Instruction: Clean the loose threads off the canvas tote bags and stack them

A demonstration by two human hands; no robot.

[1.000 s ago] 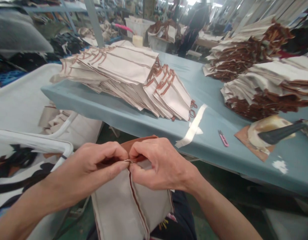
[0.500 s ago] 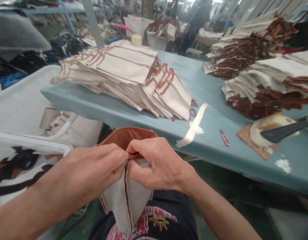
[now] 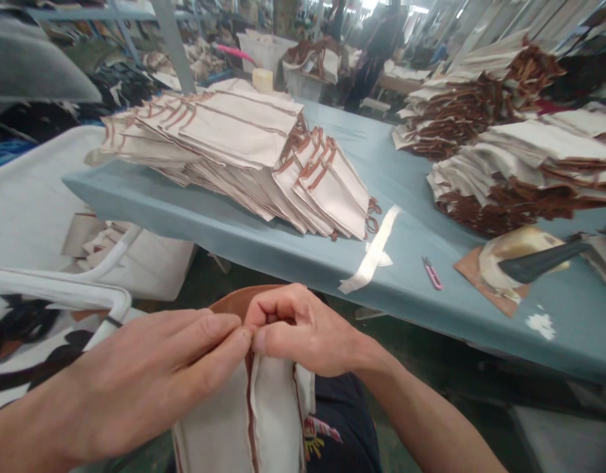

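A cream fabric bag (image 3: 278,407) with brown-edged seams and a brown band at its top hangs in front of my lap. My left hand (image 3: 184,355) pinches its top edge where a brown-bound seam meets the band. Right beside it, my right hand (image 3: 293,328) grips the same edge between thumb and curled forefinger, the fingertips of both hands nearly touching. The bit of edge between the fingertips is mostly hidden. Part of the brown band (image 3: 234,299) shows behind the hands.
On the blue-covered table (image 3: 199,226) lies a pile of cream bags (image 3: 243,125). Brown-edged fabric stacks (image 3: 519,157) stand at right, near an iron (image 3: 519,256) on a brown board. Pink thread snips (image 3: 432,273) and a pale strip (image 3: 374,249) lie nearby. White bins (image 3: 120,289) stand left.
The bag's body has swung out flatter and shows more of its front. Both hands have lowered slightly, still pinching the top edge. The view has shifted a little.
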